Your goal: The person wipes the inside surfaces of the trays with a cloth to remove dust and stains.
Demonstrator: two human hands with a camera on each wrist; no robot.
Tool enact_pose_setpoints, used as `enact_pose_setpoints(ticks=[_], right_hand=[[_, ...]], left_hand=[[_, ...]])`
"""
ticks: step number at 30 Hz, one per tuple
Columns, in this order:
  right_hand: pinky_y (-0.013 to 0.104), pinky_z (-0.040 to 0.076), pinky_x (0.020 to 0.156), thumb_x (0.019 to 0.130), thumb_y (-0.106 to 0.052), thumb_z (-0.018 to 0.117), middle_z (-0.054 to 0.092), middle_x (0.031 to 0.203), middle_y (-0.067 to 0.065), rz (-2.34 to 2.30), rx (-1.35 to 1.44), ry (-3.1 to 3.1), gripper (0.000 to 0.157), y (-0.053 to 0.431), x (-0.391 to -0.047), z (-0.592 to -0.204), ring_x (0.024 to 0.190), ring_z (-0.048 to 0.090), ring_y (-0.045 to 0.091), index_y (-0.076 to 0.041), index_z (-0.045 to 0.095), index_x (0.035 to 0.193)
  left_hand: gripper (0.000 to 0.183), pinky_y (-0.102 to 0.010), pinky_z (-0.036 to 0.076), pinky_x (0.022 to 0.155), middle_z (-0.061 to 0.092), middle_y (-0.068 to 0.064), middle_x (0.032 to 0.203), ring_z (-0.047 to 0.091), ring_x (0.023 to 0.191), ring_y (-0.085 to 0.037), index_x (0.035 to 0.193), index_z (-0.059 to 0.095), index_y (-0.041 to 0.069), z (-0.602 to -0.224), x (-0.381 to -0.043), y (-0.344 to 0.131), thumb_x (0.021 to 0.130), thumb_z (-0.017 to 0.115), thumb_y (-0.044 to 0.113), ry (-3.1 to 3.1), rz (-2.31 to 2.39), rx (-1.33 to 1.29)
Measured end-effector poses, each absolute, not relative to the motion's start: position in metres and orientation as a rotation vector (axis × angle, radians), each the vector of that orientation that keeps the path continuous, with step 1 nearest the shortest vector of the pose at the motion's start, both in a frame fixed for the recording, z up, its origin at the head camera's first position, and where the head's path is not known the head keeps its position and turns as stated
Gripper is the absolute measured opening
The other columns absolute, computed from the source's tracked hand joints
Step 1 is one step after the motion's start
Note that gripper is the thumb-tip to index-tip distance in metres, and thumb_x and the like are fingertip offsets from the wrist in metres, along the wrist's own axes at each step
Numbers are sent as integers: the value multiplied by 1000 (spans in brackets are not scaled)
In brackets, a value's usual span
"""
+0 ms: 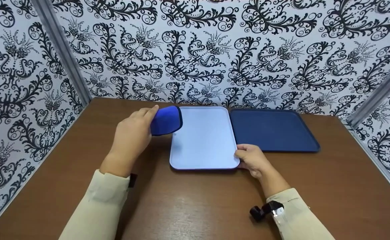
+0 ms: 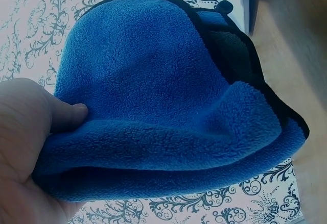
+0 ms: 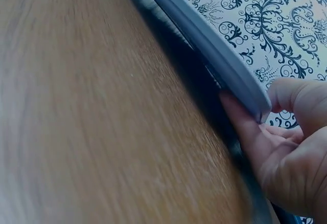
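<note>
My left hand (image 1: 133, 133) grips a folded blue cloth (image 1: 166, 120) with dark edging, held up at the left side of a light blue tray (image 1: 204, 140). In the left wrist view the plush cloth (image 2: 148, 66) hangs in soft folds, with the thumb pressed on its near part. My right hand (image 1: 253, 160) pinches the tray's near right corner, thumb on top and fingers beneath. The right wrist view shows the tray's rim (image 3: 225, 55) tilted up from the wooden table, with a dark shadow under it.
A dark blue tray (image 1: 271, 130) lies to the right, close beside the light one. Both sit on a brown wooden table (image 1: 188, 203). Patterned black-and-white walls (image 1: 208, 50) stand behind and at both sides.
</note>
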State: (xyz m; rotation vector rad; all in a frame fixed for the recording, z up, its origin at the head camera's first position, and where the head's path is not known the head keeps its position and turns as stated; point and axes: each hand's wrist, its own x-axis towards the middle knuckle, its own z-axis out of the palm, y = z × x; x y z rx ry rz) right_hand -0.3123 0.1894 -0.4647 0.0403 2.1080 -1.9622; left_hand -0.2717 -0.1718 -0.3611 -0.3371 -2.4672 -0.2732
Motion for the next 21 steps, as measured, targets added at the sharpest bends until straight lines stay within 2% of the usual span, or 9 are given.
enact_pose_setpoints(ticks=[2, 5, 10, 16, 21], right_hand=[[31, 63, 78, 88, 6, 47, 70, 108, 12, -2004, 25, 2003, 48, 190, -312, -465, 92, 70, 16, 19, 51, 134], [29, 62, 79, 87, 8, 43, 71, 100, 5, -2069, 2, 1829, 41, 193, -312, -467, 89, 70, 12, 14, 56, 125], [27, 62, 79, 90, 11, 38, 72, 98, 4, -2182, -58, 1554, 34, 201, -311, -470, 89, 71, 12, 2, 64, 109], [30, 62, 84, 92, 12, 37, 73, 104, 6, -2221, -127, 1443, 36, 205, -311, -471, 96, 71, 15, 2, 64, 113], [30, 62, 83, 92, 13, 37, 74, 103, 6, -2265, -130, 1432, 38, 205, -310, -472, 95, 72, 16, -1, 67, 111]], left_hand=[[52, -54, 63, 80, 74, -15, 124, 73, 108, -37, 139, 66, 8, -361, -272, -172, 88, 68, -5, -2461, -266, -340], [52, -54, 63, 80, 74, -15, 124, 73, 108, -37, 139, 66, 8, -361, -272, -171, 89, 68, -4, -2459, -268, -341], [52, -54, 64, 80, 74, -16, 124, 73, 108, -37, 140, 65, 8, -362, -272, -171, 89, 69, -3, -2467, -264, -342], [52, -53, 64, 82, 74, -16, 124, 73, 108, -37, 140, 65, 7, -363, -273, -171, 89, 70, -2, -2483, -263, -335], [53, -53, 63, 79, 73, -18, 126, 73, 108, -37, 142, 62, 3, -363, -272, -170, 89, 70, -1, -2494, -242, -299]])
